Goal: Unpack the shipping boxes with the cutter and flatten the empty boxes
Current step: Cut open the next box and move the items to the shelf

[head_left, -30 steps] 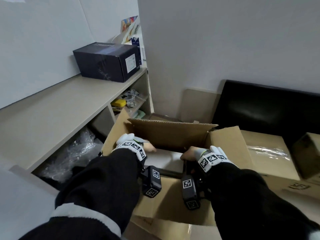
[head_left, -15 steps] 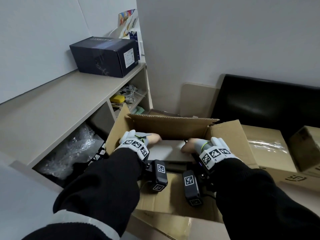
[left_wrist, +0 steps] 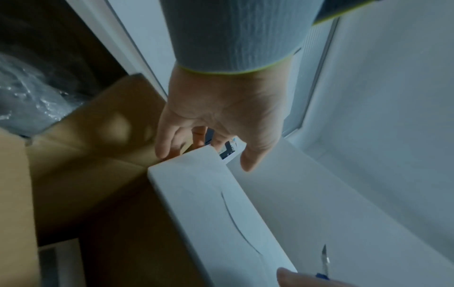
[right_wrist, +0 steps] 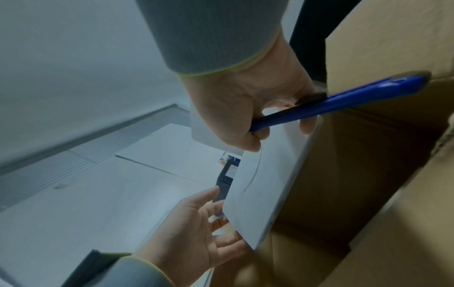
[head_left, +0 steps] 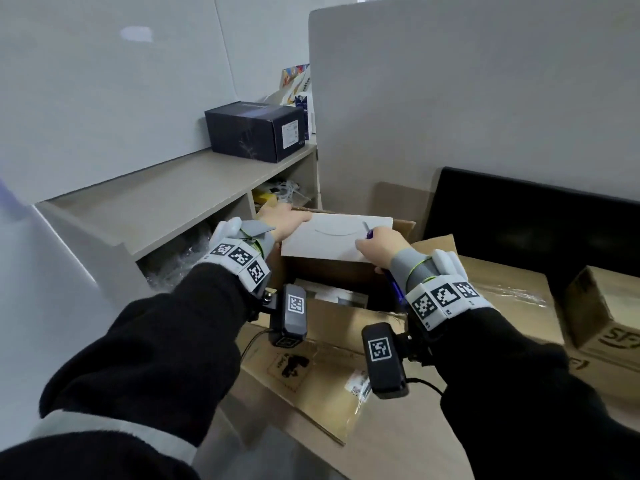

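A flat white box is upright above the open cardboard box, held at both ends. My left hand grips its left end, thumb along the top edge. In the left wrist view the fingers and thumb clasp the white box at its corner. My right hand holds the right end while curled round the blue cutter, whose blade sticks out above the knuckles. The right wrist view shows the cutter handle in my right hand, lying against the white box.
More packaging lies inside the carton. A dark box stands on the shelf at left, with bubble wrap in the cubby below. A taped carton and a smaller one sit at right, before a black seat.
Both hands were down inside the carton on the white box. They have lifted it up out of the carton, and it now stands upright above the opening.
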Demonstrator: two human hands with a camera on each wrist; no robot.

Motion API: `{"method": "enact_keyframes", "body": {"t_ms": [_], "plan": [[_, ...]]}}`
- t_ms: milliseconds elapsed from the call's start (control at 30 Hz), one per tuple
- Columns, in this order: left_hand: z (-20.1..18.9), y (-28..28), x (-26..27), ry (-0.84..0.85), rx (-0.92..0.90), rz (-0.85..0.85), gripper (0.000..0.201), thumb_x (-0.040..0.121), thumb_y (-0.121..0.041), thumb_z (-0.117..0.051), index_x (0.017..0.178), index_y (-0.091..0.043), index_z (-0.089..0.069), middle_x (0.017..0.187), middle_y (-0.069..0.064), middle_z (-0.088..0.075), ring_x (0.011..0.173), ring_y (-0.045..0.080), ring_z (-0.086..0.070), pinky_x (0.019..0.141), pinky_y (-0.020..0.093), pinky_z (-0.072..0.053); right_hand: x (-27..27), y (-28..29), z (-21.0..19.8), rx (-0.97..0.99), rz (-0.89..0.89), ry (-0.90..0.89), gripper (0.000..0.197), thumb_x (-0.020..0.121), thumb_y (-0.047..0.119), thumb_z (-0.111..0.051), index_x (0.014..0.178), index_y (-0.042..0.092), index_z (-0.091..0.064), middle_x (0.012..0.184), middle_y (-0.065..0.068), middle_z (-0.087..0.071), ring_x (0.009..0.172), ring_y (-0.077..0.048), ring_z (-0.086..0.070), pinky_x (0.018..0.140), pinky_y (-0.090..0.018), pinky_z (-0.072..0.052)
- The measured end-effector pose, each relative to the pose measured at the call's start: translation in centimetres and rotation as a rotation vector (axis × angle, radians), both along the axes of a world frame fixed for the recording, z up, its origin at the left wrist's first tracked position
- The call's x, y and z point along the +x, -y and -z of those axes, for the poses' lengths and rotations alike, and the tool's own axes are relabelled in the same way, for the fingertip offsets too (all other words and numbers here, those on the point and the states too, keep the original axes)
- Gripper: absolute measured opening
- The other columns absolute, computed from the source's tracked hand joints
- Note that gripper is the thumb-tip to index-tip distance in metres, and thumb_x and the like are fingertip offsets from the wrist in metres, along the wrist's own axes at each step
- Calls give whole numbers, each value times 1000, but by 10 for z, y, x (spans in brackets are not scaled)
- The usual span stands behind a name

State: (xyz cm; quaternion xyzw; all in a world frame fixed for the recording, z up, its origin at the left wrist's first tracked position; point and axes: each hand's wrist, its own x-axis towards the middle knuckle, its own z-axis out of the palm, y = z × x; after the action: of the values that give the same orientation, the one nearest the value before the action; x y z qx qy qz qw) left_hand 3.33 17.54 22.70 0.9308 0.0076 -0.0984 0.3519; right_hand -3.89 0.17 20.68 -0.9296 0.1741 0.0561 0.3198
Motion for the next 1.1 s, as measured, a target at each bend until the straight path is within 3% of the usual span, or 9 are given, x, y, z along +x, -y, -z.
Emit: {"method": "enact_keyframes", "body": {"t_ms": [133,233,367,467,567,667,767,967,1100], "plan": [[-28,-18,-14,166,-87,-67,65,88,-43,-50,142,-8,-38,140,17,-33,124,36,-41,102,44,-41,-11,-16,-27,46,-23,174,27,93,27,-40,67,18,-37,121,-22,-53,85,-30,-52,73,-30,-40],[-37,-36,-15,291,-147,-131,61,87,-48,-51,135,-11,-45,133,13,-40,118,31,-46,93,37,-39,-13,-26,-41,100,-3,294,28,92,31,-43,69,16,-43,118,-20,-52,90,-34,-57,76,-30,-41],[-44,-58,-6,377,-284,-200,41,89,-47,-55,110,-12,-51,107,1,-49,98,21,-49,86,34,-44,-7,-35,-54,192,33,382,30,91,40,-42,79,13,-49,116,-17,-49,82,-32,-53,81,-35,-45],[-50,-79,8,374,-340,-254,42,76,-59,-52,76,-18,-42,82,-2,-48,93,31,-57,85,46,-54,8,-48,-67,232,47,443,34,87,41,-45,63,18,-41,83,-11,-55,72,-29,-54,67,-30,-43],[-59,-104,30,435,-317,-291,33,83,-44,-57,92,-15,-46,87,0,-50,96,32,-59,86,46,-52,30,-68,-81,261,61,483,38,88,36,-48,58,18,-34,58,1,-42,65,-25,-50,63,-30,-40],[-63,-131,62,476,-251,-250,40,88,-29,-59,119,-11,-42,109,3,-49,102,28,-54,92,44,-49,59,-92,-88,250,34,455,35,89,34,-48,61,18,-36,61,1,-42,63,-20,-44,61,-29,-38],[-66,-152,91,529,-224,-179,52,87,-20,-63,132,-7,-42,129,9,-50,118,28,-51,101,41,-44,90,-111,-90,262,-8,401,29,89,32,-50,65,17,-42,66,0,-47,68,-21,-48,63,-29,-41],[-69,-199,177,492,-190,-60,64,78,-5,-71,136,-8,-44,136,8,-50,122,26,-51,105,40,-41,174,-164,-92,210,-52,241,18,91,26,-50,97,9,-48,84,-3,-49,86,-24,-50,72,-28,-38],[-58,-220,228,453,-128,11,64,75,0,-73,133,-8,-47,132,10,-52,116,28,-55,100,40,-46,222,-188,-84,184,-33,150,10,91,22,-49,91,12,-46,86,-3,-46,78,-22,-47,60,-27,-35]]}}
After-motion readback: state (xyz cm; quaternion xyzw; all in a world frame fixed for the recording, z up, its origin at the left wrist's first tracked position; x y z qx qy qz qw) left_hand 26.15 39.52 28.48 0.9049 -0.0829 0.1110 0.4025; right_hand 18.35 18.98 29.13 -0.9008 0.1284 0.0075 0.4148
